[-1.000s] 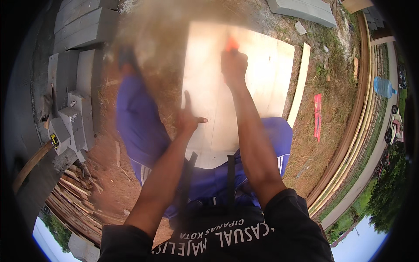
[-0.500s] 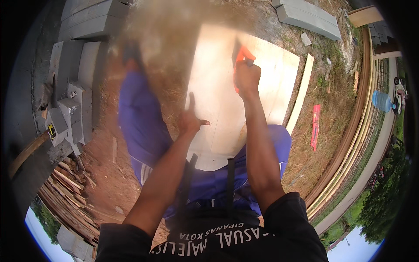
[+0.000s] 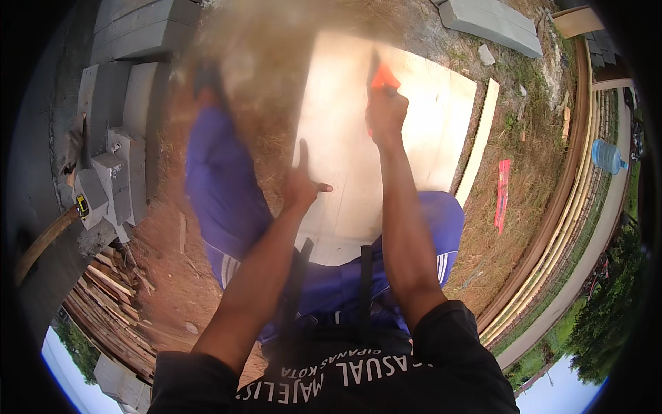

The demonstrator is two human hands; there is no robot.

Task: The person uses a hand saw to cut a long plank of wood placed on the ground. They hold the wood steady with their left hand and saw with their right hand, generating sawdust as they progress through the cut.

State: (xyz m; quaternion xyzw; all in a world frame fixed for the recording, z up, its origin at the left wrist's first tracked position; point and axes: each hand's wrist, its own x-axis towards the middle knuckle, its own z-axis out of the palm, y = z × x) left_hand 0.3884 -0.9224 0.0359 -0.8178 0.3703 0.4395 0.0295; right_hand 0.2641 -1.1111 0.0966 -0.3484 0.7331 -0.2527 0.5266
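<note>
Our right hand (image 3: pixel 387 114) is curled tight around the orange handle of a saw (image 3: pixel 385 77). We see a dark bit of the saw past the handle, but it is too blurry to tell how deep the blade sits. The saw is at the far part of a big, pale wood board (image 3: pixel 431 124), close to the middle of its far edge.

Our left hand (image 3: pixel 300 185) is spread out on the left side of the board. One long finger points away from us and the thumb sticks out to the right. We cannot see the other fingers well.

The board lies between our legs in blue pants (image 3: pixel 224 165), with its near end by our lap. A thin strip of wood (image 3: pixel 478 141) lies just beside the board on the right. Past that, a flat red thing (image 3: pixel 503 196) is on the dry grass. Far to the right is a blue bottle (image 3: pixel 607 156). Over on the left are big gray blocks (image 3: pixel 143 34), and a yellow tape measure (image 3: pixel 82 205).
</note>
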